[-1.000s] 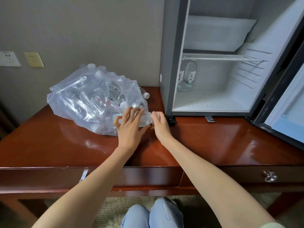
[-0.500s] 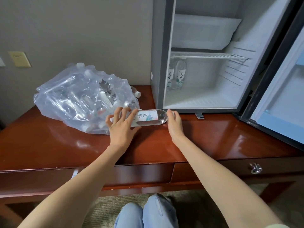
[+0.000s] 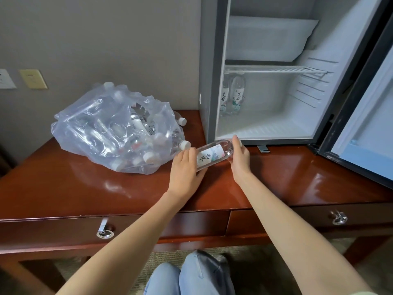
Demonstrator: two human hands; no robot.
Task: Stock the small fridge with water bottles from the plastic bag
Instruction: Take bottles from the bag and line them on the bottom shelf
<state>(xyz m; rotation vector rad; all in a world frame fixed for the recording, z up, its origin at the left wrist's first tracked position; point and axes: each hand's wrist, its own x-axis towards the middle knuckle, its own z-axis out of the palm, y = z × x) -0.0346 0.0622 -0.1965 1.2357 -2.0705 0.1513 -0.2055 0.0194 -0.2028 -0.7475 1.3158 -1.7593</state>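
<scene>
A: Item one?
B: Water bottle (image 3: 212, 155), clear, with a white label bearing dark brush characters I cannot read. It is held slanted over the desk (image 3: 85, 188), between the plastic bag (image 3: 110, 128) and the open fridge (image 3: 207, 81), cap end at the fridge's lower front edge.
A: Hands?
B: Left hand (image 3: 185, 167) curled round the base end; right hand (image 3: 240, 158) gripping the neck end.
A: Bag contents?
B: Many clear bottles with white caps, heaped.
A: Fridge contents?
B: Two bottles (image 3: 232, 96), upright at the back left under the wire shelf (image 3: 274, 70), labels reading 美好.
</scene>
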